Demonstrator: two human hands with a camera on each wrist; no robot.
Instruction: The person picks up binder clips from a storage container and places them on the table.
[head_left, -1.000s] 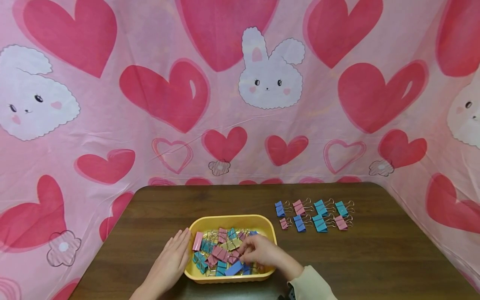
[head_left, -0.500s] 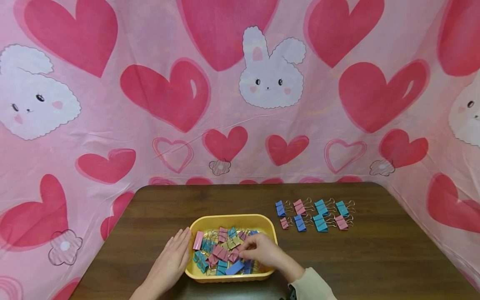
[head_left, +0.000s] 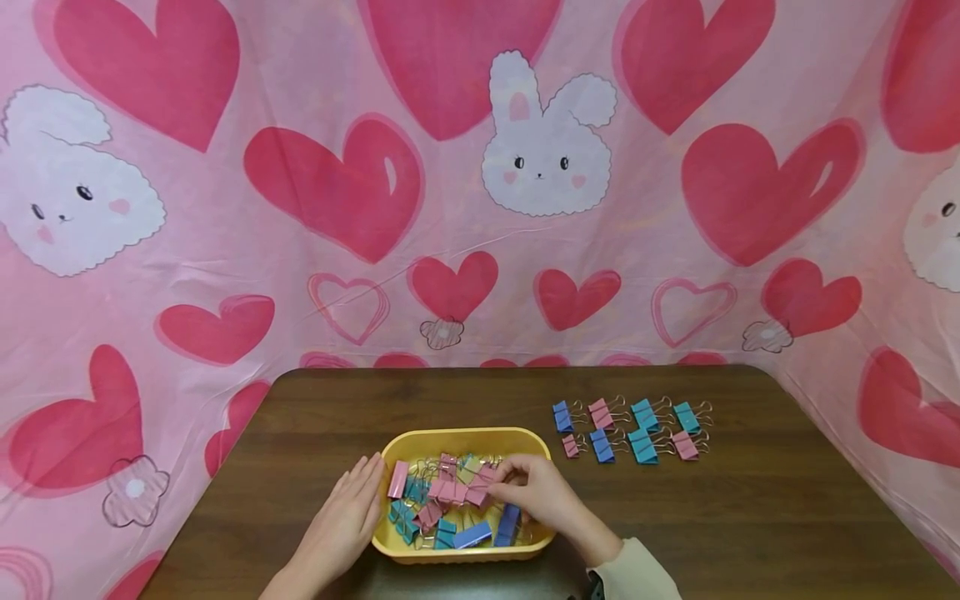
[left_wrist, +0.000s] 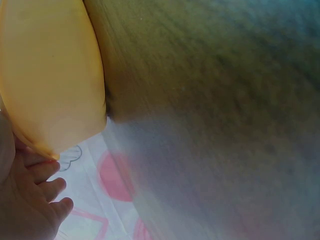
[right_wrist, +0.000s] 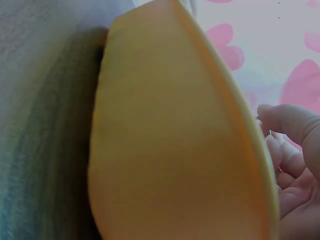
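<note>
A yellow plastic tray (head_left: 457, 554) holds a jumble of pink, teal, blue and yellow binder clips. With fingers straight, my left hand (head_left: 341, 517) rests against its left rim; in the left wrist view the fingers (left_wrist: 50, 190) touch the tray's wall (left_wrist: 52, 75). My right hand (head_left: 536, 496) is over the tray's right part, thumb and forefinger pinching a pink binder clip (head_left: 478, 495). Another pink clip (head_left: 448, 491) lies against it. In the right wrist view the tray wall (right_wrist: 170, 125) hides the clip's body; a bit of wire shows by the thumb (right_wrist: 285, 120).
On the brown table (head_left: 750, 517), to the right behind the tray, several binder clips stand in two rows, among them a teal clip (head_left: 642, 447) and a blue clip (head_left: 602, 447). A pink heart-patterned cloth (head_left: 465, 217) hangs behind and at both sides.
My right hand has risen slightly and shifted back and right, drawing up a pink clip. Nearby pink and blue clips have shifted in the tray. My left hand stays at the rim.
</note>
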